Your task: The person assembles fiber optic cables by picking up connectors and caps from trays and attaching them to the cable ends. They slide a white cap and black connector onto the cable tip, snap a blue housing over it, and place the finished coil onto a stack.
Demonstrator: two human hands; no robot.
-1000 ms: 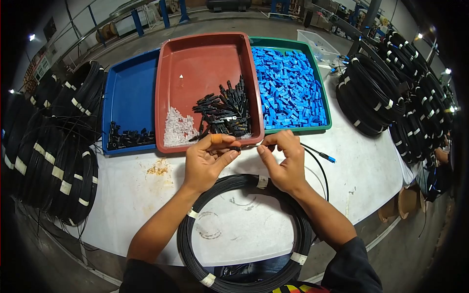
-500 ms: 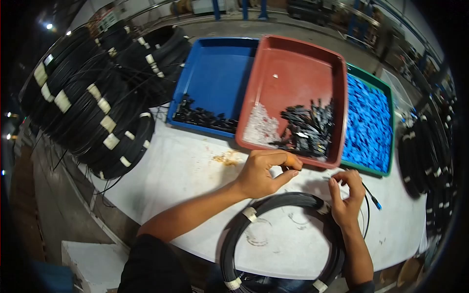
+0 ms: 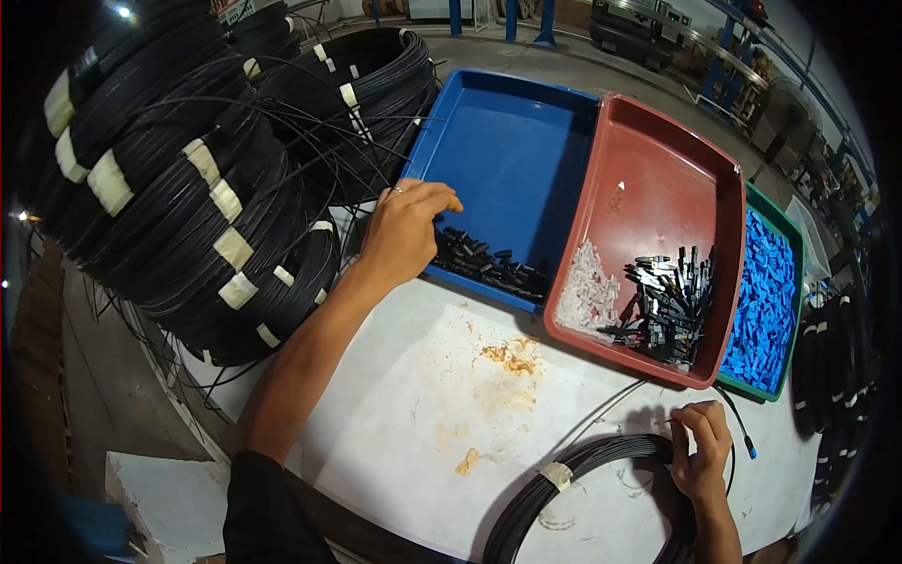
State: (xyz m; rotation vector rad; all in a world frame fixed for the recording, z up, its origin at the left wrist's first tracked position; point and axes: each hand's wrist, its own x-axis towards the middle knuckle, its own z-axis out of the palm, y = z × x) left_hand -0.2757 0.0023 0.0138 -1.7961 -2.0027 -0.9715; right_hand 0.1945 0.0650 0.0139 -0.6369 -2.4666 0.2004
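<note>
My left hand (image 3: pixel 406 233) is over the near-left rim of the blue tray (image 3: pixel 512 169), its fingers stretched toward the black connector parts (image 3: pixel 489 268) inside. One fingertip looks orange, and a ring shows on a finger. Nothing is visible in this hand; its thumb is mostly hidden. My right hand (image 3: pixel 700 456) is closed in a pinch above the coil of black cable (image 3: pixel 536 503), with a thin dark cable end poking out past the fingertips. Right of that hand, a cable end with a blue-tipped connector (image 3: pixel 749 446) lies on the white table (image 3: pixel 395 423).
A red tray (image 3: pixel 658 141) holds clear small pieces (image 3: pixel 587 291) and black parts (image 3: pixel 662 305). Beyond it, a green tray (image 3: pixel 797 310) is full of blue pieces (image 3: pixel 761 301). Tall stacks of cable coils (image 3: pixel 188 179) stand at left, with loose strands reaching the blue tray.
My left hand has moved from a pinch by the red tray's front edge to the blue tray, its fingers now extended. My right hand stays by the coil. The view has shifted left.
</note>
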